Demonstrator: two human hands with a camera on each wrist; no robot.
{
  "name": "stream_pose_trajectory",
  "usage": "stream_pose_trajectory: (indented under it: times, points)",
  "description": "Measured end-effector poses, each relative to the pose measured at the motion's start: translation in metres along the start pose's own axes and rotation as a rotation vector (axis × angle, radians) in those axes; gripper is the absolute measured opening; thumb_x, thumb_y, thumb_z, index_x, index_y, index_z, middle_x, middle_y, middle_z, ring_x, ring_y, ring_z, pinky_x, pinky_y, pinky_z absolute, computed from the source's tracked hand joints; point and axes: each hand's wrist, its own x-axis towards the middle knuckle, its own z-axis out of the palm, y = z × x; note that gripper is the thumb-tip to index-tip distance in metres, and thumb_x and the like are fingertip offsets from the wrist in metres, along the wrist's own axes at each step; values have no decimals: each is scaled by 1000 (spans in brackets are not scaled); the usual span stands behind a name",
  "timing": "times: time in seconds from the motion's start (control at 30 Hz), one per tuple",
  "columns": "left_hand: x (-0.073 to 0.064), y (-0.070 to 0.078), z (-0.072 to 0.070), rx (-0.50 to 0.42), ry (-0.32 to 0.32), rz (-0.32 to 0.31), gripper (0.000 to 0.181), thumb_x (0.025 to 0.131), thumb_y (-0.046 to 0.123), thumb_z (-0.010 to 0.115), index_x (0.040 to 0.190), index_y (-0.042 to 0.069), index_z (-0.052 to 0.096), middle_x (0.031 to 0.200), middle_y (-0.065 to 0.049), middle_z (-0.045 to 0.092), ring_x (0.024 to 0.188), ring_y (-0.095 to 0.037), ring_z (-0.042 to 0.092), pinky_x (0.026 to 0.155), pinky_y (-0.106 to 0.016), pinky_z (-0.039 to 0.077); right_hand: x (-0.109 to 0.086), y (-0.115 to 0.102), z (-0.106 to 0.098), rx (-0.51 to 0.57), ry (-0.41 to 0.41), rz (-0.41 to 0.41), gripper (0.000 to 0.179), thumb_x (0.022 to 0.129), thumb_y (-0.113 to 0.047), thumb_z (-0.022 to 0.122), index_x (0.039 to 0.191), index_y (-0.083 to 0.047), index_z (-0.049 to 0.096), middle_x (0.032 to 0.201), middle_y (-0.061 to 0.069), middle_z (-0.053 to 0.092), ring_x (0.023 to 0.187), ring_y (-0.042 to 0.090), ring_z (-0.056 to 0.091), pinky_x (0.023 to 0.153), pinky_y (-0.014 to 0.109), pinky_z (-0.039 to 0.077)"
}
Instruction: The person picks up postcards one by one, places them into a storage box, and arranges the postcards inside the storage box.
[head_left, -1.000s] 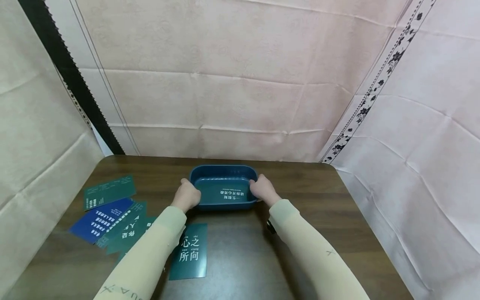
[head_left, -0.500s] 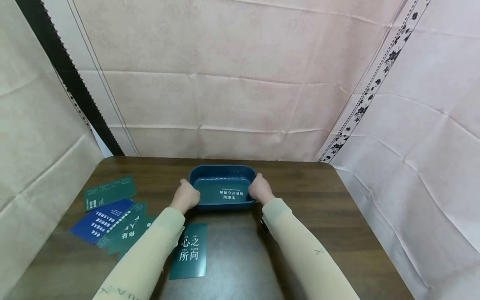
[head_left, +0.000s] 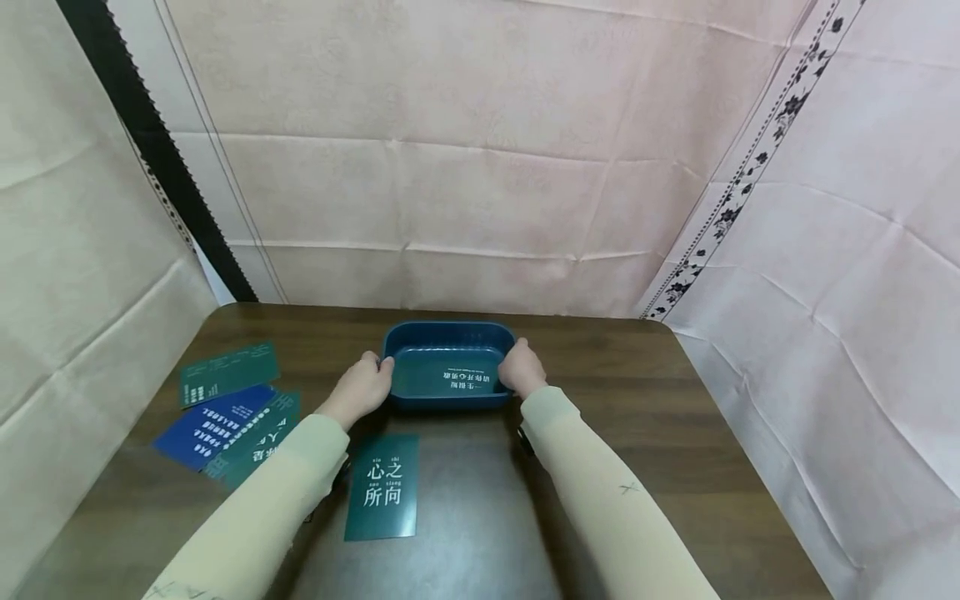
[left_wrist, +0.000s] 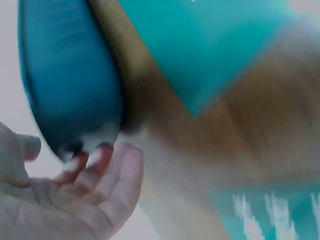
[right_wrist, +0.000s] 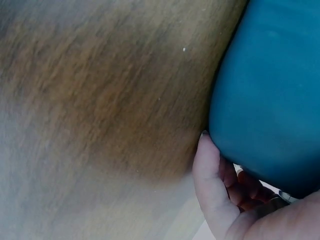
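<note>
Long pale-yellow sleeves (head_left: 592, 471) with mint cuffs (head_left: 550, 404), sparse dark markings (head_left: 628, 488)

- Tray (head_left: 450, 402): cut off by the top edge in the left wrist view, by the right edge in the right wrist view.
- Left hand (head_left: 362, 387): fingertips blurred against the tray in its wrist view; contact there is unclear.
- Right hand (head_left: 522, 369): fingertips hidden in the head view.
- Tray card (head_left: 420, 379): its smallest print is too small to read.
- Left sleeve (head_left: 247, 500): hides part of the green cards (head_left: 255, 429); its faint marks run into the bottom edge.
- Right sleeve (head_left: 600, 492): also cut off at the bottom.
- Table (head_left: 637, 467): near side out of the head view.
- Two green shapes (left_wrist: 200, 50): blurred and cut off in the left wrist view.
</note>
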Motion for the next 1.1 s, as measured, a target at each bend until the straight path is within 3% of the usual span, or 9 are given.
stream_pose_trajectory:
  times: [0.1, 0.23, 0.4, 0.53, 0.77, 1.1]
  points:
    - [-14, -5, -11, 62, -54, 57, 62, 103, 50, 30, 132, -3, 42, 118, -19, 56, 102, -31, 56, 88, -50, 47, -2, -2, -1, -8, -1, 2, 72, 97, -16, 57, 153, -8, 12, 136, 19, 48, 82, 30, 60, 49, 34, 52]
    - [-30, -13, -18, 128, -136, 145, 56, 98, 49, 48, 128, 2, 50, 114, -11, 60, 100, -25, 59, 86, -47, 50, -3, -1, -2, -13, 12, 10, 72, 97, -16, 57, 153, -8, 13, 135, 19, 49, 81, 30, 60, 48, 34, 52]
    - [-52, -20, -16, 189, -207, 231, 59, 87, 44, 70, 129, 6, 54, 123, -9, 58, 112, -26, 56, 93, -48, 46, -1, 1, -1, -25, 5, -13, 71, 97, -17, 56, 153, -7, 12, 134, 19, 49, 86, 31, 59, 48, 35, 51]
    - [-64, -19, -11, 277, -251, 262, 63, 77, 47, 78, 125, 10, 58, 120, -7, 55, 108, -24, 53, 94, -50, 45, 1, 2, 1, -24, -7, -15, 71, 97, -17, 55, 153, -7, 11, 136, 19, 48, 89, 31, 58, 49, 35, 51]
    - [-66, -19, -1, 357, -309, 237, 68, 67, 48, 85, 121, 14, 60, 115, -4, 54, 102, -23, 49, 93, -51, 44, 1, 1, 2, -10, 1, -9, 73, 98, -17, 56, 154, -8, 11, 138, 18, 47, 88, 31, 58, 49, 34, 51]
    - [-60, -20, 5, 403, -331, 237, 77, 59, 53, 88, 120, 15, 60, 112, -3, 53, 101, -24, 47, 95, -53, 41, -2, 2, 2, 0, 4, -13, 73, 97, -16, 56, 154, -9, 11, 137, 18, 48, 88, 30, 59, 47, 33, 51]
